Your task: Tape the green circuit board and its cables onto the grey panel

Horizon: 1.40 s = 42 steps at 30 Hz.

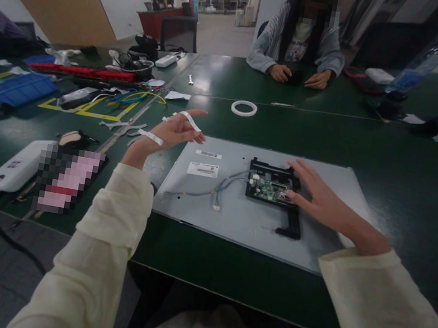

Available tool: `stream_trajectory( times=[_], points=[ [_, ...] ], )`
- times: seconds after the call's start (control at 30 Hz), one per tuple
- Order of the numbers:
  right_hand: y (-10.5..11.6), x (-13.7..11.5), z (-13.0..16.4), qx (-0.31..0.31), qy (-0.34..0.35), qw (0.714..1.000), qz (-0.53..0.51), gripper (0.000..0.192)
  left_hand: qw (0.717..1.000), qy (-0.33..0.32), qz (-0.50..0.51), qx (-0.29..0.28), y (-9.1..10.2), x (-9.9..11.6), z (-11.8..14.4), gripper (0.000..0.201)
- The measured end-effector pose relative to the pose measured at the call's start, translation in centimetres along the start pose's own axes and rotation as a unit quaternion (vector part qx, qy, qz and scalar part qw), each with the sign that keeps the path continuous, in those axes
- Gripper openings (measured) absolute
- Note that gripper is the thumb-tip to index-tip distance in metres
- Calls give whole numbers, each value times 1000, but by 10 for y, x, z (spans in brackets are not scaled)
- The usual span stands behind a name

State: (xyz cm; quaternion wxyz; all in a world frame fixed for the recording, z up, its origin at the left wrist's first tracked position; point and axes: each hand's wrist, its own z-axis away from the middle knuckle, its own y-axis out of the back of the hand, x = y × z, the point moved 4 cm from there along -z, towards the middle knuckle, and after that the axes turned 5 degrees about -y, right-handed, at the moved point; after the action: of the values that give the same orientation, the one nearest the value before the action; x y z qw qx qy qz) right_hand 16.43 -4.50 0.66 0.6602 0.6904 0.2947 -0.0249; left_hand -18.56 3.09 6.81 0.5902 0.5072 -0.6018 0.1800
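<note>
A grey metal panel (244, 213) lies flat on the green table in front of me. On it sit a black bracket (291, 222) with a green circuit board (265, 189) and thin grey-blue wires (214, 190). My right hand (317, 195) rests open on the bracket, fingertips touching the circuit board's right side. My left hand (169, 132) is raised over the panel's left corner, fingers spread, with white tape strips (190, 120) stuck across the fingers and the wrist.
A white tape ring (244, 108) lies beyond the panel. To the left are a white device (16, 171), coloured cables (137, 97), a red strip (83, 71) and a blue tray (18, 88). A person sits across the table with both hands (300, 76) on it.
</note>
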Motion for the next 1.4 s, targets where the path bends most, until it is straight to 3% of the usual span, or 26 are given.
stream_trajectory(
  times=[0.13,0.27,0.4,0.63,0.77,0.87,1.0,1.1,1.2,1.4],
  points=[
    [-6,4,-2,10,19,1000,-16,60,1000,-9,-3,27,8,-3,1,61],
    [-10,5,-3,34,40,998,-21,61,999,2,-27,20,4,-3,-2,63],
    [-9,7,-4,56,41,995,-67,62,998,-27,-42,27,1,15,0,59],
    [-7,5,-6,44,45,998,-27,68,990,-60,-104,76,-6,44,0,51],
    [-7,4,-7,32,48,998,-8,74,984,-79,-128,97,-33,56,-16,55],
    [-5,2,-8,21,60,998,0,78,980,-114,-148,69,-70,59,-28,63],
    [-5,3,-11,20,68,997,-3,80,966,-149,-212,6,-129,45,-35,67],
    [-6,6,-12,28,74,997,1,80,946,-153,-287,-4,-161,27,-36,70],
    [-8,8,-12,37,79,996,8,81,919,-142,-367,0,-178,17,-37,67],
    [-6,3,-9,24,62,997,27,79,880,-153,-450,-4,-193,16,-36,61]
  ],
)
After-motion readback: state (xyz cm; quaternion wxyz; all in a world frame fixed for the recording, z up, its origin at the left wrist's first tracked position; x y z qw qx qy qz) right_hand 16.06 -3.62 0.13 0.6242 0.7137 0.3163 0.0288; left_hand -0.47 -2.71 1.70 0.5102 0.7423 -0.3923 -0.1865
